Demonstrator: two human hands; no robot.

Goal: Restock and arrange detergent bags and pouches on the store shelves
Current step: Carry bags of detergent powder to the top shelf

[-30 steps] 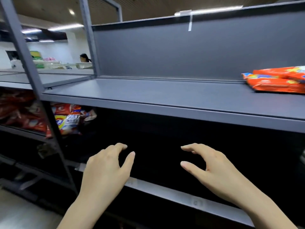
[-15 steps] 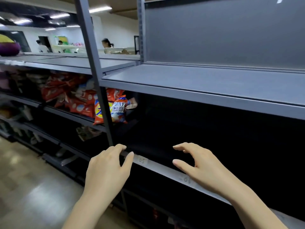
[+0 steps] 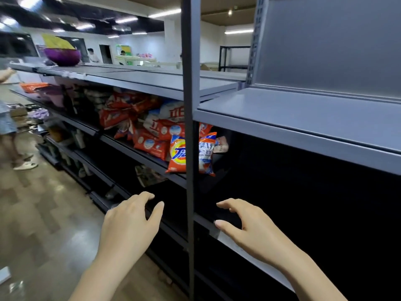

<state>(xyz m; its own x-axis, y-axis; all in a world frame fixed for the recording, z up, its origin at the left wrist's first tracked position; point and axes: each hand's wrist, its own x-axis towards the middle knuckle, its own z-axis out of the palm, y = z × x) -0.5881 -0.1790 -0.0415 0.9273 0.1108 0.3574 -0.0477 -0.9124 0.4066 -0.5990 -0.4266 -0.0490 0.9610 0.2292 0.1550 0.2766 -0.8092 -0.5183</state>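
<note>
Red, white and orange detergent bags (image 3: 152, 129) are piled on the middle shelf left of a dark upright post (image 3: 191, 127). An orange detergent bag (image 3: 176, 153) stands upright at the pile's right end, partly behind the post. My left hand (image 3: 130, 224) hovers low in front of the lower shelves, fingers relaxed, holding nothing. My right hand (image 3: 249, 227) hovers right of the post, just above the lower shelf's front rail (image 3: 225, 237), fingers loosely spread and holding nothing. The grey shelf (image 3: 303, 118) at the upper right is bare.
A purple bowl (image 3: 63, 56) sits on the top shelf at far left. A person's legs (image 3: 10, 146) stand in the aisle at left; other people are at a far counter. Boxes and items lie on the shiny floor (image 3: 43, 213).
The view has swung left along the aisle, bringing the pile of detergent bags and the post toward the middle. Both hands stay raised and hold nothing, in much the same pose.
</note>
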